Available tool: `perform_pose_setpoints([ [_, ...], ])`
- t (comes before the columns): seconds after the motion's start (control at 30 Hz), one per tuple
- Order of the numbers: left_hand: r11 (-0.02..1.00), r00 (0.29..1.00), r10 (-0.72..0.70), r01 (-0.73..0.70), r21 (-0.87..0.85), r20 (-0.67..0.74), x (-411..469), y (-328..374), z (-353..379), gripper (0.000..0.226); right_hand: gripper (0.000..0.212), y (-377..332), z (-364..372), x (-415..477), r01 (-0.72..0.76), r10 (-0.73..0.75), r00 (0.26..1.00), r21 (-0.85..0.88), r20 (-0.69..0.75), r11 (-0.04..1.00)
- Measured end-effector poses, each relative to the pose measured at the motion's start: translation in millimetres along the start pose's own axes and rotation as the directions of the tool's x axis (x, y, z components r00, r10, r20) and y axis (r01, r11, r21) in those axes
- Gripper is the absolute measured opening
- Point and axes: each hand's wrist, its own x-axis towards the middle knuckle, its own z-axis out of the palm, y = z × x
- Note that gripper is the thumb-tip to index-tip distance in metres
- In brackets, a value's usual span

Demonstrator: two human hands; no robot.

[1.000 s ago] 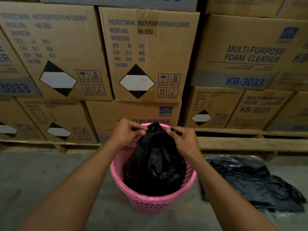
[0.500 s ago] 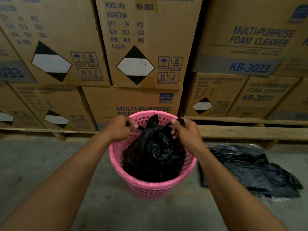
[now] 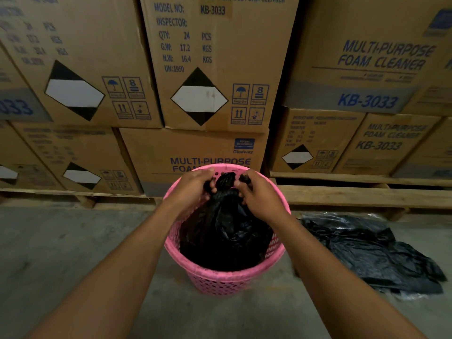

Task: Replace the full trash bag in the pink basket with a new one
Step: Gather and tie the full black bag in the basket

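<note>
A pink perforated basket point(image 3: 221, 280) stands on the concrete floor in front of me. Inside it sits a full black trash bag point(image 3: 225, 236), its top gathered into a bunch near the far rim. My left hand point(image 3: 193, 185) grips the gathered top from the left. My right hand point(image 3: 259, 194) grips it from the right, a black end of the bag sticking out above its fingers. The two hands are close together over the bag's neck. A stack of flat new black bags point(image 3: 367, 248) in clear wrap lies on the floor right of the basket.
Stacked cardboard boxes point(image 3: 215, 64) of foam cleaner form a wall just behind the basket, resting on wooden pallets point(image 3: 354, 194). Grey concrete floor point(image 3: 61, 245) spreads to the left and in front.
My hands have come together at the bag's top, after holding its two ends apart. The bag's neck now looks bunched tight between them. The view has shifted slightly.
</note>
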Motion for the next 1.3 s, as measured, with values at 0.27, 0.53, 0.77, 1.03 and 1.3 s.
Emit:
perform_pose_setpoints([
  [0.27, 0.815, 0.994, 0.058, -0.104, 0.57, 0.097, 6.0, -21.5, -24.0, 0.037, 0.032, 26.3, -5.7, -4.0, -0.004, 0.039, 0.989, -0.24, 0.143, 0.971],
  [0.53, 0.671, 0.994, 0.045, -0.104, 0.734, 0.1, 0.2, -31.4, -25.6, 0.035, 0.012, 36.0, -10.1, -6.4, -0.095, 0.106, 0.991, -0.126, 0.085, 0.987],
  [0.77, 0.942, 0.999, -0.002, -0.013, 0.336, 0.044, -9.2, -17.3, -14.4, 0.025, 0.011, 29.7, -1.1, -5.0, -0.105, 0.12, 0.989, 0.16, -0.088, 0.981],
  [1.03, 0.976, 0.994, 0.111, -0.106, 0.19, -0.019, -10.7, -18.0, -13.1, 0.014, 0.018, 16.3, 2.9, 0.5, -0.143, 0.163, 0.986, 0.318, -0.037, 0.937],
  [1.3, 0.975, 0.986, 0.166, -0.159, 0.154, -0.033, -14.1, -7.0, -1.0, 0.015, 0.018, 4.1, 5.7, 2.1, -0.122, 0.159, 0.983, 0.329, -0.088, 0.936],
])
